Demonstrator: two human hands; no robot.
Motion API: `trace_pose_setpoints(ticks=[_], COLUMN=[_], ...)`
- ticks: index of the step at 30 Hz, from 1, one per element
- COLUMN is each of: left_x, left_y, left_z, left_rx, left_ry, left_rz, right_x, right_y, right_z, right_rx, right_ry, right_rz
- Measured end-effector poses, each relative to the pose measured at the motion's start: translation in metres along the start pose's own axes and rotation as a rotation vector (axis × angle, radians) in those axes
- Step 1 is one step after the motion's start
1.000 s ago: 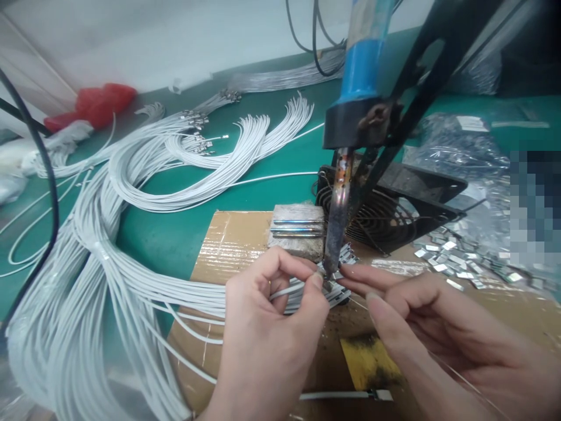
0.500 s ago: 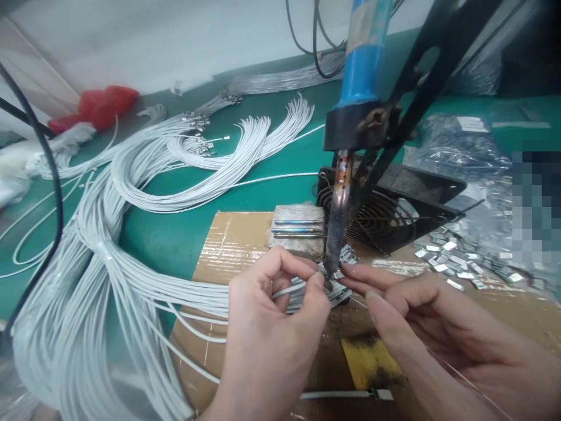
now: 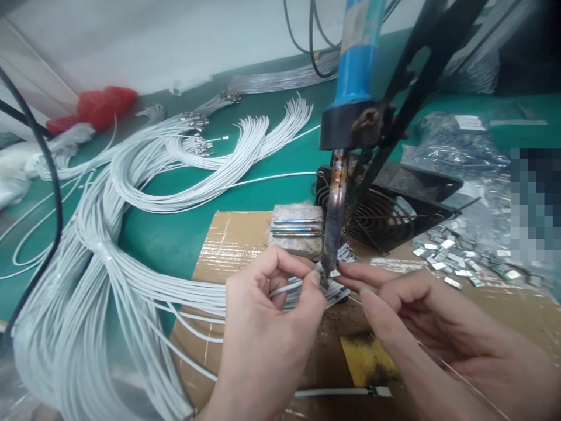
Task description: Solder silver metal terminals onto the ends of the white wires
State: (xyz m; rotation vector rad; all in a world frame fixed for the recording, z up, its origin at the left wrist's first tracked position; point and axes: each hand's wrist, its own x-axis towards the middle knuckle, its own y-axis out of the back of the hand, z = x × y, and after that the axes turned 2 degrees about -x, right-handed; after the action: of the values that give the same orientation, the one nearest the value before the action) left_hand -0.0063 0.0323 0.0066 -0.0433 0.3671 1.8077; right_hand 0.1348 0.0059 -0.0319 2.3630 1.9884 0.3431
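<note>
My left hand (image 3: 272, 327) is closed, with thumb and forefinger pinching a white cable (image 3: 284, 287) just left of the soldering iron's tip. The soldering iron (image 3: 335, 216), blue-handled and clamped in a black stand, points down between my two hands. My right hand (image 3: 421, 327) is closed round a thin solder wire (image 3: 460, 374), which runs across the palm; its fingertips are right beside the iron's tip. The cable's end at the tip is too small to make out. Behind the fingers lie more white cable ends with small connectors (image 3: 346, 252).
A metal block (image 3: 295, 231) with slots sits on cardboard (image 3: 236, 234). Behind the iron stands a black fan (image 3: 385, 204). Small metal connectors (image 3: 456, 260) are scattered at right. A large bundle of white cables (image 3: 100, 251) fills the left. One finished-looking cable (image 3: 333, 392) lies in front.
The view has shifted slightly, so the iron and both hands appear a little further left. Both hands keep their grips beside the iron's tip.
</note>
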Motion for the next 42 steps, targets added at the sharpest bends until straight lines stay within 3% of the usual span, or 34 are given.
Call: trace_pose_setpoints(ticks=[17, 27, 32, 42], left_x=[0.0, -0.002, -0.002, -0.002], left_y=[-0.005, 0.005, 0.002, 0.004], left_z=[0.003, -0.007, -0.008, -0.009], left_rx=[-0.041, -0.033, -0.033, -0.018], left_ry=[0.001, -0.041, -0.029, -0.017], left_rz=[0.032, -0.058, -0.041, -0.049], right_x=[-0.002, -0.001, -0.001, -0.005], right_y=[-0.007, -0.002, -0.002, -0.011], right_z=[-0.009, -0.002, -0.001, -0.009], right_rx=[0.017, 0.007, -0.014, -0.018], right_ry=[-0.132, -0.049, -0.048, -0.17], right_rz=[0.142, 0.067, 0.078, 0.163])
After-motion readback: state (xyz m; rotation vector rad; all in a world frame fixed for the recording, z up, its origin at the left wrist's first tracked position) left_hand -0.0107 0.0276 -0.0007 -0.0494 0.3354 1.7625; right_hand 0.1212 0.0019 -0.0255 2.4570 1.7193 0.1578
